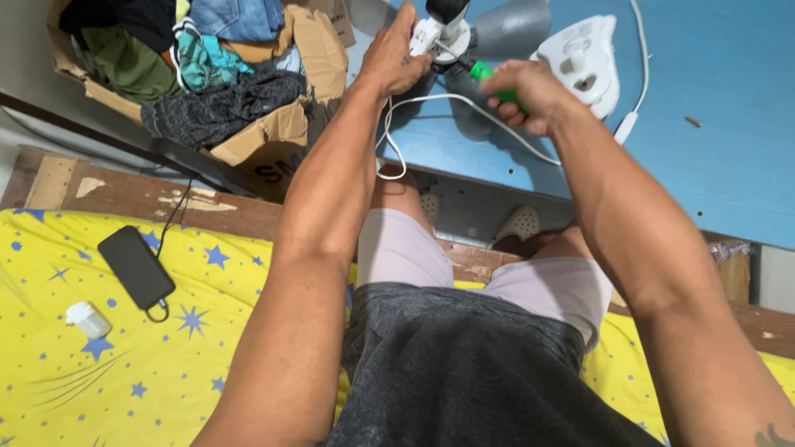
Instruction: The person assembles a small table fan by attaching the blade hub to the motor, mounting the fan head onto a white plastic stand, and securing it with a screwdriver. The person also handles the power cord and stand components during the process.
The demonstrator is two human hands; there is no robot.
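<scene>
While my left hand [396, 60] clamps the fan motor [440, 31] from the side, fingers wrapped on its white housing, my right hand [523, 95] is closed around the green screwdriver [489, 79], its tip pointing at the motor just beyond my left thumb. To do this well, I judge I should keep the left grip firm so the housing cannot twist, line the shaft straight into the screw, and press along it before turning; a tilted driver would slip out and chew the head. The white cord [431, 103] loops under both wrists, so I would keep it from snagging my right forearm.

The motor is a small white block with a black cap on top and a grey blade [509, 25] spreading to its right, above my right hand. A white base [584, 62] lies just beyond my right knuckles on the blue table [712, 124]. I cannot make out the screw itself.
</scene>
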